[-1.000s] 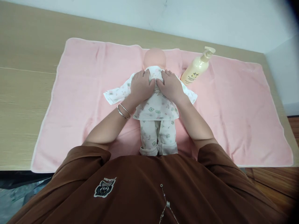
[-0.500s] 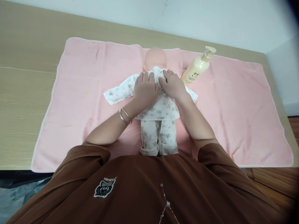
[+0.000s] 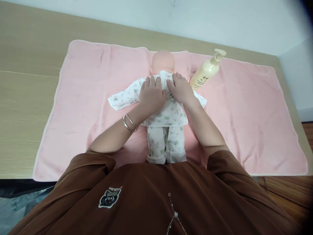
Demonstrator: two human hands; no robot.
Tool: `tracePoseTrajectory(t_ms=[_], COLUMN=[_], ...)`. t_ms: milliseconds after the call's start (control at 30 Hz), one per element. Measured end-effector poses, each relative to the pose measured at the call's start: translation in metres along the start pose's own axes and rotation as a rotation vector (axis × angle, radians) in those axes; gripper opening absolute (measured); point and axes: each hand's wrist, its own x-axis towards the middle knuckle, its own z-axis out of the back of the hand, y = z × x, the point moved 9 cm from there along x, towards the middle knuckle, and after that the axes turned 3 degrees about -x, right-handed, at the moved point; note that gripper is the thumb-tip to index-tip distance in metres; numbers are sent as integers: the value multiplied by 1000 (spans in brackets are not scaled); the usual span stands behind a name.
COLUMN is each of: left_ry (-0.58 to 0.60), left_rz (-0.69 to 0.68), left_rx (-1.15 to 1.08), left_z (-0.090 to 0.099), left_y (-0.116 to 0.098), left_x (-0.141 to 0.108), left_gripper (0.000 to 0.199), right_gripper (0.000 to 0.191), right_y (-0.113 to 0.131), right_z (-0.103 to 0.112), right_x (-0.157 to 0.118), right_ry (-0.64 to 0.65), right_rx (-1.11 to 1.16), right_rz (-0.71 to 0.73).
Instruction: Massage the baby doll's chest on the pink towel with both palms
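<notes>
Both the left hand point(image 3: 152, 94) and right hand point(image 3: 180, 90) lie flat, fingers released, on the doll point(image 3: 163, 107), a lotion bottle point(image 3: 206, 71) at its 2 o'clock.

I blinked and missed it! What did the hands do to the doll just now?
Both hands slid a little on the doll's top: the left hand went right and lay flatter, and the right hand went up toward the neck. The doll, bottle and towel stayed put.
</notes>
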Motion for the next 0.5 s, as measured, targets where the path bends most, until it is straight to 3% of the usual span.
tracePoseTrajectory(t_ms=[100,200,333,433,500], left_ry=[47,66,-48,-44,-25], left_rz=[29,65,33,21,11], left_rx=[-24,-28,-23,-26,-35], left_z=[-1,-4,0,-2,-3], left_y=[19,33,13,-2,-2], left_x=[22,34,12,-4,0], left_gripper=[43,42,54,58,56], right_gripper=[64,58,46,50,55], right_y=[18,31,11,-5,-4], right_z=[-4,-2,-2,-5,-7], right_x=[-16,-26,-6,8,5], right_ry=[-18,-68,-36,-7,-24], right_rx=[-92,-70,23,19,-13], right_rz=[23,59,44,18,14])
